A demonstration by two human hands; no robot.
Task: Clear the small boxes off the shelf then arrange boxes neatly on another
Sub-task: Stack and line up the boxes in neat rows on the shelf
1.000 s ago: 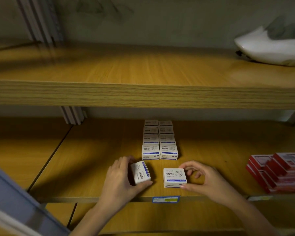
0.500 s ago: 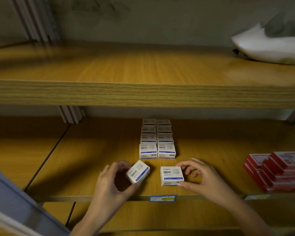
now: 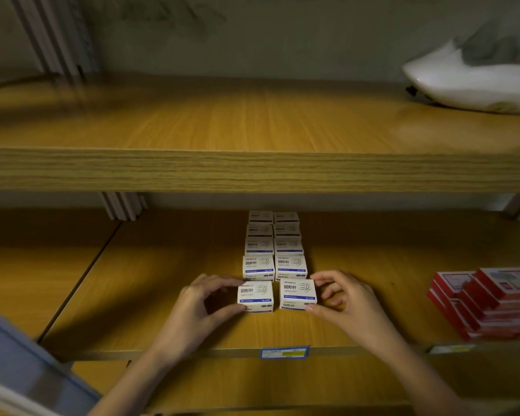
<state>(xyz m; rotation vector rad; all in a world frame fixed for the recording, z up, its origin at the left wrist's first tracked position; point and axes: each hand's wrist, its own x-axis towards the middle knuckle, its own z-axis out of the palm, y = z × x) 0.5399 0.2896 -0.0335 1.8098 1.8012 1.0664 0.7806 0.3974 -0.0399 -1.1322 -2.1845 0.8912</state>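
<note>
Squared since earlier, left box (image 3: 255, 295), pinched by my left hand (image 3: 198, 307), sits beside right box (image 3: 297, 294), pinched by my right hand (image 3: 342, 301), at shelf (image 3: 162, 295) front; uneven pushing could skew rows (image 3: 273, 250) behind.

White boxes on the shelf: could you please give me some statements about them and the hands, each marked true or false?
1. The left hand pinches the left box, the right hand the right box. True.
2. The red boxes lie left of the white ones. False: they lie to the right.
3. Behind the held boxes, white boxes stand in two columns. True.
4. The held boxes sit on the upper shelf. False: they sit on the lower shelf.
</note>
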